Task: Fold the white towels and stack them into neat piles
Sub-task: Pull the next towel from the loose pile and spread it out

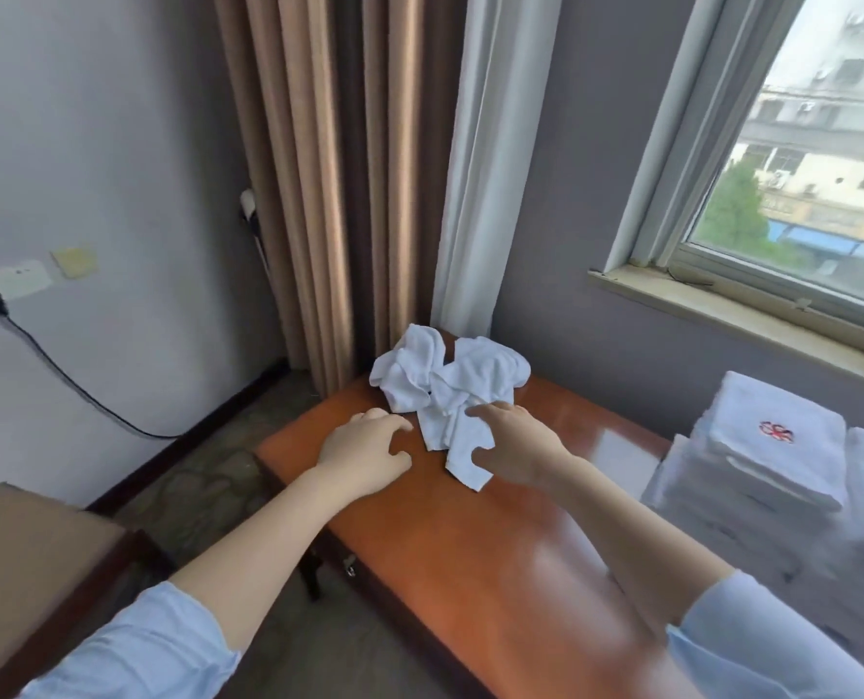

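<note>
A crumpled heap of white towels (450, 378) lies at the far end of the glossy orange-brown table (495, 537). One towel (462, 446) trails out of the heap toward me. My right hand (513, 443) rests on this towel, thumb and fingers around its edge. My left hand (364, 449) hovers just left of it with loosely curved fingers, holding nothing. A tall stack of folded white towels (752, 471), the top one with a red embroidered mark, stands at the table's right side.
Brown and white curtains (369, 194) hang right behind the heap. A window sill (722, 305) runs along the right wall. A brown chair or box (31, 557) stands at the lower left, and a black cable (66, 375) hangs from a wall socket.
</note>
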Action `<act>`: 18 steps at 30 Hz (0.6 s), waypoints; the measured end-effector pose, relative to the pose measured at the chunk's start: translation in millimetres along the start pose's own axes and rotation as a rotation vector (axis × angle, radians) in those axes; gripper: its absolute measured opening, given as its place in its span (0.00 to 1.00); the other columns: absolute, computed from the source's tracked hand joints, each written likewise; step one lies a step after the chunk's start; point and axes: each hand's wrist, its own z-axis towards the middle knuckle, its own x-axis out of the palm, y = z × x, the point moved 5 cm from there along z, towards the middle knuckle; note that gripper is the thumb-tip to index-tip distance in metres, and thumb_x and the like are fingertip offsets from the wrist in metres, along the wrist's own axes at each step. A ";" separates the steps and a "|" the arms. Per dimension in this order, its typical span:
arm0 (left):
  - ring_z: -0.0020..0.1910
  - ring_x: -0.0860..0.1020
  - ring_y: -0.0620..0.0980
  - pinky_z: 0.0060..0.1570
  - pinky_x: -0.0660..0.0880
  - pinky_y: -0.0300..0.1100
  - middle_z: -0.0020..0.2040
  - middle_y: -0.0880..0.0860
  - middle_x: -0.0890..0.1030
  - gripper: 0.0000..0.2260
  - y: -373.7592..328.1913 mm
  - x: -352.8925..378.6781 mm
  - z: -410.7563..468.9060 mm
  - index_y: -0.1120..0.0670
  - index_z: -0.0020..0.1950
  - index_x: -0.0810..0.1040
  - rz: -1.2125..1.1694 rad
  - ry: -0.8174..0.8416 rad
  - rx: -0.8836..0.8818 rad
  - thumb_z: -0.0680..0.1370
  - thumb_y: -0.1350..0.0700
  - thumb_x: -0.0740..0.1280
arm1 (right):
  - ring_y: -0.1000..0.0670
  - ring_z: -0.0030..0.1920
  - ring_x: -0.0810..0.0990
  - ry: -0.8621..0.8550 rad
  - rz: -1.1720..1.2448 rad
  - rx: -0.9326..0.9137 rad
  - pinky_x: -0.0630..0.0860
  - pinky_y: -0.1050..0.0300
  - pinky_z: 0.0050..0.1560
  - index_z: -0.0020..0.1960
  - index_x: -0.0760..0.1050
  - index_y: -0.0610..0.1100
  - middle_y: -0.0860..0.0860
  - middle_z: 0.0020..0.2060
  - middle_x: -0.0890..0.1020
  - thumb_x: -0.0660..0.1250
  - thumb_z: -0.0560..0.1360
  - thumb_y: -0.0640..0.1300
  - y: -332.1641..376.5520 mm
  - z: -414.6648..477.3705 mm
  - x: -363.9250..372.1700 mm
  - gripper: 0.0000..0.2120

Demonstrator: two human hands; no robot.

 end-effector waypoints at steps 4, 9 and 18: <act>0.67 0.70 0.49 0.59 0.72 0.45 0.69 0.45 0.71 0.20 13.4 5.0 20.8 0.44 0.70 0.72 -0.030 -0.003 0.006 0.77 0.49 0.64 | 0.46 0.69 0.68 0.019 0.008 0.023 0.74 0.52 0.54 0.75 0.63 0.54 0.54 0.71 0.68 0.63 0.76 0.45 -3.4 27.7 8.5 0.28; 0.68 0.69 0.49 0.59 0.70 0.44 0.70 0.45 0.70 0.19 16.5 21.7 70.6 0.44 0.70 0.72 -0.044 0.033 0.054 0.78 0.50 0.64 | 0.49 0.70 0.68 0.023 0.041 0.086 0.75 0.53 0.54 0.75 0.64 0.55 0.54 0.71 0.69 0.65 0.74 0.47 -36.0 70.8 21.8 0.30; 0.67 0.70 0.47 0.58 0.72 0.43 0.71 0.45 0.68 0.21 21.5 61.3 214.2 0.46 0.71 0.70 -0.045 0.203 0.094 0.78 0.50 0.64 | 0.46 0.72 0.66 0.055 0.115 0.213 0.74 0.48 0.62 0.75 0.64 0.51 0.51 0.72 0.69 0.67 0.75 0.48 -111.4 187.4 38.9 0.30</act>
